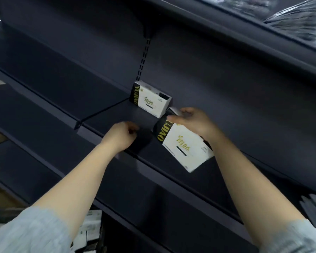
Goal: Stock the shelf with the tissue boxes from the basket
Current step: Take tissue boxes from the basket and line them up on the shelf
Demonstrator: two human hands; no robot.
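Observation:
A white tissue box with a black end and gold lettering (150, 99) stands at the back of the dark shelf (115, 114), against the rear panel. My right hand (193, 121) grips the top of a second, identical tissue box (185, 148), held tilted just above the shelf's front part, to the right of the first one. My left hand (121, 136) hovers over the shelf's front edge with its fingers curled in and nothing in them. More white boxes (88, 229) show at the bottom, between my arms; the basket itself is hidden.
The dark shelving runs diagonally, with a lower shelf (44, 161) at left and an upper shelf (244, 39) overhead. Plastic-wrapped dark goods (299, 21) lie on the top shelf at the upper right. A slotted upright (143, 59) runs down the rear panel.

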